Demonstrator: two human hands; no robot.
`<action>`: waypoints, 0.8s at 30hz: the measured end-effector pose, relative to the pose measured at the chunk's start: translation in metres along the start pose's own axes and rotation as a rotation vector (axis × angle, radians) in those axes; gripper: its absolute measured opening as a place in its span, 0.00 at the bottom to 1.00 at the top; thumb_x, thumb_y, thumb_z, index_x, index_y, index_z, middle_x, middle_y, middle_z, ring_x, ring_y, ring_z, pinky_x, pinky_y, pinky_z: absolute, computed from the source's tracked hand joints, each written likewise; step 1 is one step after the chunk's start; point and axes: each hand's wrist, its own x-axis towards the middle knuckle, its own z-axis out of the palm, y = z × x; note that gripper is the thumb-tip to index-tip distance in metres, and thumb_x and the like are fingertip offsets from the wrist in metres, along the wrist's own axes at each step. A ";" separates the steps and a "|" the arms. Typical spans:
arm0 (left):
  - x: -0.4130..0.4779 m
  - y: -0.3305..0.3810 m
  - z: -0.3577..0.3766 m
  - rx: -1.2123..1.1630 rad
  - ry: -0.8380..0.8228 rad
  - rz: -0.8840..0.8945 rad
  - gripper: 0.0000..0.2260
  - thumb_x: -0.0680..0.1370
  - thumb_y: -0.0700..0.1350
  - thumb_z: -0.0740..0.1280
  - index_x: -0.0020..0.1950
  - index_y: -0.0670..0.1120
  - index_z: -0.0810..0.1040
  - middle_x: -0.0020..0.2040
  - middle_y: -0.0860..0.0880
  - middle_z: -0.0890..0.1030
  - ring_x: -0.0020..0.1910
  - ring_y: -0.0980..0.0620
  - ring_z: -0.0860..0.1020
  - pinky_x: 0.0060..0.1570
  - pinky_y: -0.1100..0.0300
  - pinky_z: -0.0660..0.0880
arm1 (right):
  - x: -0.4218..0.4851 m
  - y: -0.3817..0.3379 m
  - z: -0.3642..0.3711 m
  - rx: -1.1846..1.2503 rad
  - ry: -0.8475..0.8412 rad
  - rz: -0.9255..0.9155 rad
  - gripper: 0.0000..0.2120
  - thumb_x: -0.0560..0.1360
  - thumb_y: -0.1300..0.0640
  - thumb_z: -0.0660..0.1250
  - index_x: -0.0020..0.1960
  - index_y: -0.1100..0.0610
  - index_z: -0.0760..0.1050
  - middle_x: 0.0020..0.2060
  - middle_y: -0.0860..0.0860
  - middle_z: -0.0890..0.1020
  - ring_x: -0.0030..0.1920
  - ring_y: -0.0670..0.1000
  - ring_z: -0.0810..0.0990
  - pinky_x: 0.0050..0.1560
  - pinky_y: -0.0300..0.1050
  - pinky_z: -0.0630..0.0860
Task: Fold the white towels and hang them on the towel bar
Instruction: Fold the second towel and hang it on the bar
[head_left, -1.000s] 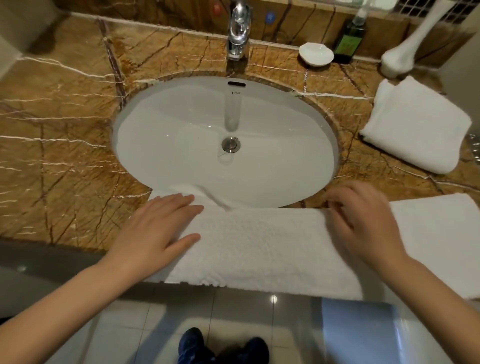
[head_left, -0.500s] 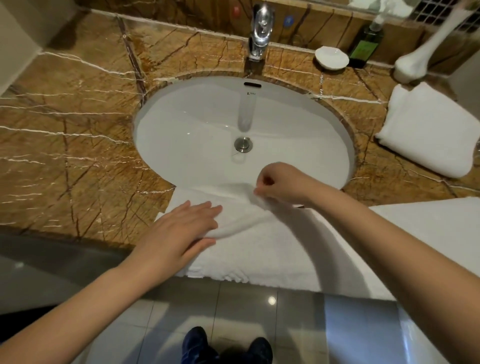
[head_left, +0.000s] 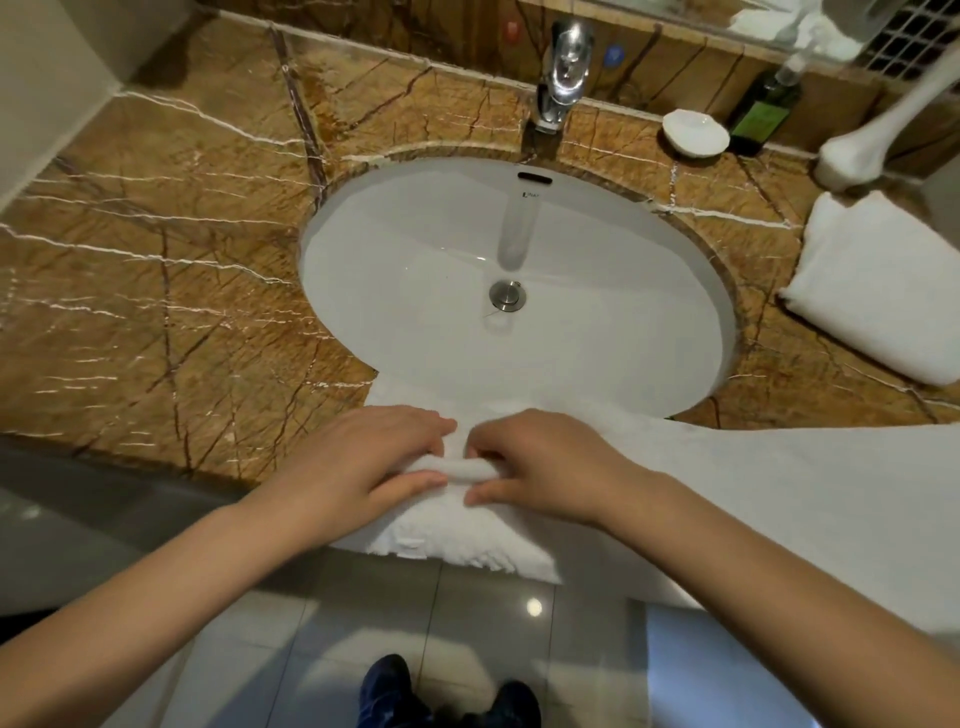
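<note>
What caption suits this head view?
Left hand and right hand pinch a ridge of the white towel at the marble counter edge; a folded towel lies farther right.

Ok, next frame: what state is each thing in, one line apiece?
long towel, laid along the front edge of the counter, bunched into a ridge between the hands.
left hand, pinches that ridge between fingers and thumb.
right hand, pinches the same ridge, fingers curled.
second towel, folded, lying on the counter at right.
faucet, no water running.
sink, holds no water.
green bottle, upright by the wall.
</note>
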 end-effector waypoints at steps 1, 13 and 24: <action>-0.003 -0.003 -0.002 -0.018 -0.006 0.005 0.23 0.78 0.65 0.50 0.58 0.55 0.76 0.65 0.58 0.75 0.65 0.59 0.71 0.61 0.55 0.72 | -0.004 0.000 0.000 -0.010 0.013 -0.012 0.12 0.75 0.43 0.66 0.55 0.48 0.74 0.42 0.44 0.76 0.49 0.50 0.76 0.37 0.44 0.62; -0.029 -0.039 -0.018 0.055 -0.090 0.001 0.19 0.81 0.60 0.48 0.67 0.62 0.70 0.71 0.64 0.66 0.71 0.65 0.61 0.71 0.54 0.57 | -0.082 -0.040 -0.010 -0.067 0.213 -0.259 0.04 0.72 0.49 0.65 0.47 0.46 0.75 0.27 0.44 0.74 0.27 0.44 0.71 0.25 0.39 0.64; -0.054 -0.025 -0.033 -0.756 0.184 -0.409 0.35 0.60 0.80 0.55 0.45 0.56 0.84 0.41 0.57 0.84 0.43 0.62 0.81 0.45 0.69 0.74 | 0.014 0.014 -0.030 0.403 0.313 0.152 0.04 0.75 0.56 0.64 0.47 0.53 0.77 0.38 0.45 0.79 0.41 0.47 0.76 0.45 0.46 0.72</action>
